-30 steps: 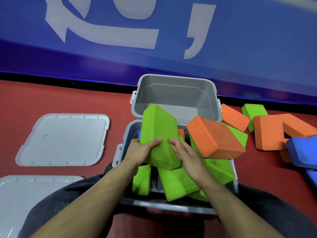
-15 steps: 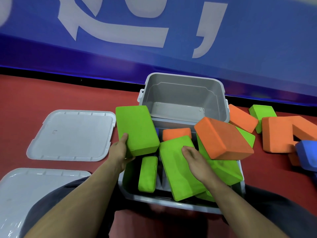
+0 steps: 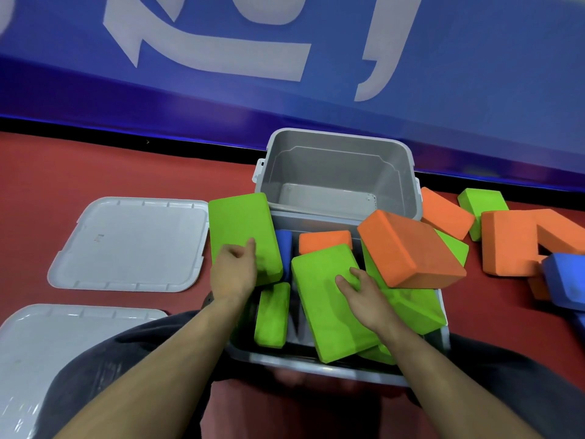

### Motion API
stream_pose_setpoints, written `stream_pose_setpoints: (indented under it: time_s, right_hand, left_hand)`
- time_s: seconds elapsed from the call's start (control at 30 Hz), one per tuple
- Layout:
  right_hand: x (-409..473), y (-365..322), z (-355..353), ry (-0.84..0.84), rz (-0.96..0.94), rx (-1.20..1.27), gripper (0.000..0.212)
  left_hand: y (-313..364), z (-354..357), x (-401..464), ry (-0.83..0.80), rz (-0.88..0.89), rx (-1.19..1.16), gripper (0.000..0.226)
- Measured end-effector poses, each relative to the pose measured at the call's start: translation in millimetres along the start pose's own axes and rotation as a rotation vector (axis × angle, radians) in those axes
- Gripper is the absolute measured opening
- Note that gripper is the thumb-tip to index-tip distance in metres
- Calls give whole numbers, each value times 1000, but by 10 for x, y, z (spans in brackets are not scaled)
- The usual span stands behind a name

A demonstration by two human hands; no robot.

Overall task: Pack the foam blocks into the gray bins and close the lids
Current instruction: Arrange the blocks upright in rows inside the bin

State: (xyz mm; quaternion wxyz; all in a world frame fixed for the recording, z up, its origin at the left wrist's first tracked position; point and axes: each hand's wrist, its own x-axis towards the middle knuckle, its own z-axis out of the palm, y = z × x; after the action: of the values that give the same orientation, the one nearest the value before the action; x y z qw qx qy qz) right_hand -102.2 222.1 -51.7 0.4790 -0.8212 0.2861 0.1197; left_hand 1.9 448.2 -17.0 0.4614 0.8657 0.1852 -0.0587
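Kneeling on the red floor [image 3: 95,166] over the near gray bin [image 3: 316,364], jammed and overfull. Left hand [image 3: 234,270] clamped on a green foam block [image 3: 242,229], thumb on its top face and fingers [image 3: 250,248] wrapped over the near end, holding it raised and tilted over the bin's left rim, probably to free room below or to find it a flatter slot. Right hand [image 3: 367,296] laid palm down on a second green block [image 3: 329,299], fingers spread apart and pressing, not gripping, likely to push that slanted block down level. Standing on edge at the bin's left side, a narrow green block [image 3: 272,315]; behind it a blue block [image 3: 284,248] and a small orange block [image 3: 326,240] near the far wall. Perched across the right rim, a large orange block [image 3: 408,248], resting on more green foam and sticking well above the rim, so no lid could seat yet. Just beyond, touching the near bin's far wall, a second gray bin [image 3: 338,172], empty, a ready place for the overflow. On the floor at right, more loose blocks: orange [image 3: 443,213], green [image 3: 481,202], blue [image 3: 566,280]. On the floor at left, two gray lids [image 3: 129,245], set aside and well clear. Judged as mid-task: repacking flat before closing.
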Motion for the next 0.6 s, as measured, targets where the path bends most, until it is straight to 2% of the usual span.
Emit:
stream_pose_setpoints:
  time_s: [0.1,0.17,0.27,0.37,0.47,0.6]
  right_hand:
    - [-8,-2,2,4,10,-5,67]
    - [-22,21,3,12,10,-12,67]
    - [-49,79,-28,6,9,-1,66]
    - [-66,128,-92,-11,27,27,66]
    - [-84,153,-113,-18,30,32,66]
    - [-83,160,-115,-32,17,-3,66]
  left_hand:
    - [36,207,-285,-451,-74,-30,47]
    - [-10,359,-459,-675,-151,8,47]
    - [-164,583,-598,-770,-197,90,55]
    - [-275,734,-639,-840,-260,17,65]
    - [-373,846,-662,-850,-323,-29,89]
    - [-386,887,-721,-862,-402,-124,94]
